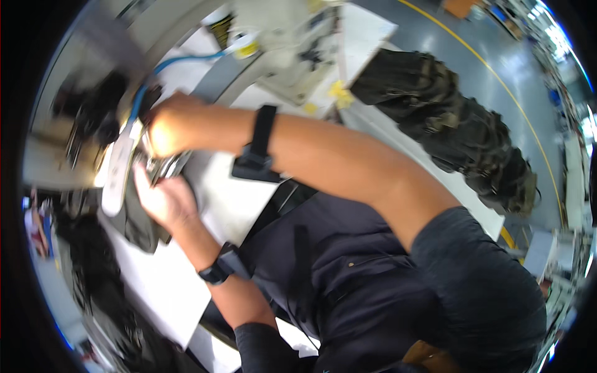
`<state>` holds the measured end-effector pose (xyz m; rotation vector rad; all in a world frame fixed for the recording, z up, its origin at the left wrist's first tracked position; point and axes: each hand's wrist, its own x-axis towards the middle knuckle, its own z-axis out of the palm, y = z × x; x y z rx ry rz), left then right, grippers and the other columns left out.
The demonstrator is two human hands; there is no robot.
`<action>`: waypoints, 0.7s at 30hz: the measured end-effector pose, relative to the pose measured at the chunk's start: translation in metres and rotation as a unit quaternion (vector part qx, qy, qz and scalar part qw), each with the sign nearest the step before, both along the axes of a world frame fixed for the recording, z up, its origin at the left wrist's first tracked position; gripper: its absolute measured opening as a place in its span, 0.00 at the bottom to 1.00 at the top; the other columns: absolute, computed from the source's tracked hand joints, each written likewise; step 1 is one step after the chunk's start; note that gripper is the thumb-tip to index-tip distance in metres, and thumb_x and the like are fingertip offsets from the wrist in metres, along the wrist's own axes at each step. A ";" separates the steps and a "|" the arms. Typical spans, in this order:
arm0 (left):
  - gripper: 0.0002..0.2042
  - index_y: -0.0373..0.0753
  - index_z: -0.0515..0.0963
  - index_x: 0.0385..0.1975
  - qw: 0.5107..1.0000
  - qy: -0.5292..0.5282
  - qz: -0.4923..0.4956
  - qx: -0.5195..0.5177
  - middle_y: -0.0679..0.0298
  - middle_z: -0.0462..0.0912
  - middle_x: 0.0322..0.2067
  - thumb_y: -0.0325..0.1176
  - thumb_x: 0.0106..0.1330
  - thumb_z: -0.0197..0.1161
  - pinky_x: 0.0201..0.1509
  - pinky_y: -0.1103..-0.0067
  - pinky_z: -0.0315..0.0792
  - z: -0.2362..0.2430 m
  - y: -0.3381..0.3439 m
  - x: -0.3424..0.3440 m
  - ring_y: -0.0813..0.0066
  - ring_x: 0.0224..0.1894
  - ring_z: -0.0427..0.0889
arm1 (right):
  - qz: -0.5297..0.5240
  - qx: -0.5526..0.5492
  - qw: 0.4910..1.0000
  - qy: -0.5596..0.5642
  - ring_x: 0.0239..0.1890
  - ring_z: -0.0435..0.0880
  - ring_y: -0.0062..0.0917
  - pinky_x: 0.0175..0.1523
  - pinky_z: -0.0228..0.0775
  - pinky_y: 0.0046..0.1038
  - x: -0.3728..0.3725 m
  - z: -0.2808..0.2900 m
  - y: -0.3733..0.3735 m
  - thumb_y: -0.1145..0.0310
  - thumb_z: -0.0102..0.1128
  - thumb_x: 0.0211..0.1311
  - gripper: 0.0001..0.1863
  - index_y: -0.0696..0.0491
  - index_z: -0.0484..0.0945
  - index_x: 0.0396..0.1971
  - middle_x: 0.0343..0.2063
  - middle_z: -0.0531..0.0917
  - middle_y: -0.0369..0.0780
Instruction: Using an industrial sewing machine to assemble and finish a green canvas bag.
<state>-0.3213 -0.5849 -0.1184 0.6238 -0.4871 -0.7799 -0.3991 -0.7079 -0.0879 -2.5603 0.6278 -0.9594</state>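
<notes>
Dark cloth [142, 219]: on the white worktop [163, 292] at the sewing machine [118, 168]; likely soft, light, limp, best pressed flat or pinched at an edge. Left hand [163, 200]: open, flat on the cloth. Right hand [166, 129]: at the machine head, grip blurred, cannot tell. Camouflage pile [460, 133] well apart.

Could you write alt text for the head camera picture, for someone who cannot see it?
A person's two hands work dark fabric at a sewing machine on a white table: the left hand presses the fabric, the right hand reaches just above it. A heap of camouflage cloth lies to the right.
</notes>
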 end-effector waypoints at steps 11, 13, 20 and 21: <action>0.19 0.33 0.75 0.60 0.990 -0.012 0.043 0.131 0.58 0.81 0.55 0.40 0.78 0.58 0.62 0.66 0.74 0.015 0.016 -0.027 0.67 0.57 0.80 | -0.057 -0.037 0.997 0.025 0.37 0.90 0.37 0.47 0.78 0.45 -0.017 0.018 0.010 0.49 0.57 0.61 0.19 0.50 0.87 0.35 0.32 0.90 0.42; 0.19 0.32 0.75 0.59 0.992 -0.021 0.048 0.114 0.57 0.81 0.55 0.39 0.79 0.57 0.63 0.66 0.74 0.015 0.015 -0.027 0.66 0.57 0.80 | -0.064 0.031 0.997 0.036 0.37 0.90 0.37 0.45 0.80 0.43 -0.017 0.020 0.009 0.48 0.56 0.61 0.22 0.50 0.86 0.39 0.33 0.90 0.40; 0.18 0.32 0.75 0.60 0.996 -0.015 0.032 0.079 0.56 0.82 0.57 0.37 0.80 0.52 0.67 0.62 0.72 0.007 0.008 -0.022 0.62 0.58 0.80 | -0.013 0.112 0.988 0.101 0.44 0.89 0.41 0.51 0.78 0.45 -0.030 0.033 0.012 0.46 0.55 0.61 0.24 0.50 0.89 0.39 0.38 0.90 0.44; 0.18 0.32 0.74 0.62 0.995 -0.028 0.034 0.094 0.55 0.81 0.58 0.37 0.81 0.50 0.67 0.62 0.72 0.008 0.007 -0.021 0.61 0.60 0.79 | -0.008 0.121 0.988 0.098 0.44 0.89 0.42 0.50 0.78 0.45 -0.032 0.035 0.011 0.46 0.55 0.61 0.24 0.51 0.89 0.38 0.38 0.90 0.43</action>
